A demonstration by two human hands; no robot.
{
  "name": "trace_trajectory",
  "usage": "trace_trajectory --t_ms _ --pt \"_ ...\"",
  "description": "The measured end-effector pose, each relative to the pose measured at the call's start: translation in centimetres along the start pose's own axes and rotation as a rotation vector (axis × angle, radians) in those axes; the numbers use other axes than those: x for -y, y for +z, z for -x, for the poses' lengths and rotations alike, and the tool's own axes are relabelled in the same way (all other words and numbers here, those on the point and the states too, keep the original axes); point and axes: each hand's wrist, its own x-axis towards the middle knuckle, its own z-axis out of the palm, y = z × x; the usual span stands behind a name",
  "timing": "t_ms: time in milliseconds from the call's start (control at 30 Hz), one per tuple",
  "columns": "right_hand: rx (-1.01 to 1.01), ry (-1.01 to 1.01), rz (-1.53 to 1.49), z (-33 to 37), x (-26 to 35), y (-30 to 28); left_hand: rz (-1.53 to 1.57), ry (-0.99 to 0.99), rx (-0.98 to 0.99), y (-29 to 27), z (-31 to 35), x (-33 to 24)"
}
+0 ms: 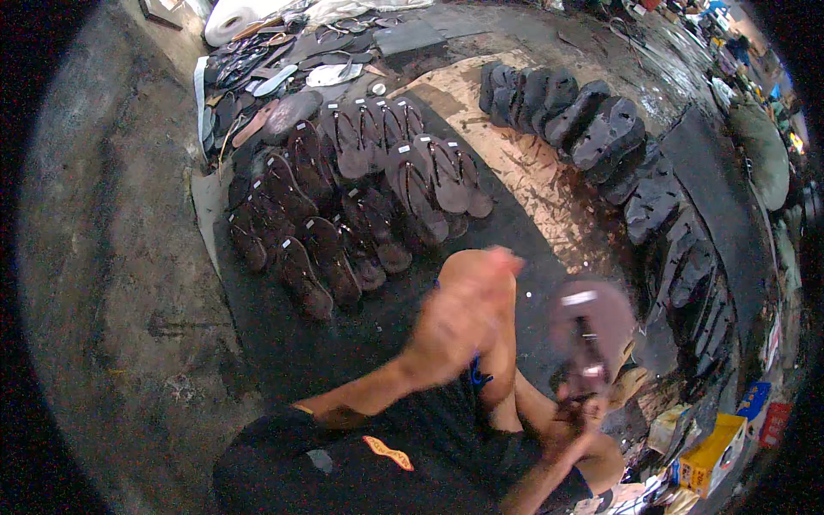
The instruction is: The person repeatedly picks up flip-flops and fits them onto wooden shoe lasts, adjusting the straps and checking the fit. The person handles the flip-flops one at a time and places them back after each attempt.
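Note:
My right hand (pixel 573 422) grips the lower end of a brown flat sandal (pixel 592 322), holding it upright with its strap side toward me; a small white tag sits near its top. My left hand (pixel 459 313) is raised over my bent knee, left of the sandal and apart from it. It is motion-blurred, and I cannot make out its fingers or anything in them. My left forearm (pixel 360 395) enters from the lower left.
Several brown strapped sandals (pixel 343 197) lie in rows on a dark mat ahead. Black soles (pixel 584 120) stand in a curved row at the right, past a worn plywood board (pixel 524 172). Dark rubber sheets (pixel 717 197) lie far right, near a yellow box (pixel 712 451). Bare concrete floor (pixel 112 257) lies left.

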Motion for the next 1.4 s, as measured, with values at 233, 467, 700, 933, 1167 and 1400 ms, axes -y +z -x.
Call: trace_trajectory --t_ms 233,467,700,933,1167,1400 --pt "0.232 -0.047 0.527 1.7 -3.0 -1.3 0.211 -0.025 0.427 6.6 0.9 -0.7" --pt "0.169 -0.769 1.181 3.5 7.2 5.9 -0.420 0.451 0.563 9.4 3.3 2.7" --pt "0.052 -0.604 0.979 4.7 6.2 3.7 -0.329 0.129 0.809 10.6 3.5 3.1" --pt "0.275 -0.579 1.007 3.2 8.3 -1.4 -0.252 0.168 0.860 12.6 3.1 4.7" --pt "-0.495 -0.244 1.126 -10.7 1.4 -17.8 -0.382 -0.126 0.339 12.5 -6.7 5.3" --pt "-0.515 -0.412 1.245 -12.7 -1.1 -19.1 0.828 -0.589 0.333 10.9 -10.0 5.3"
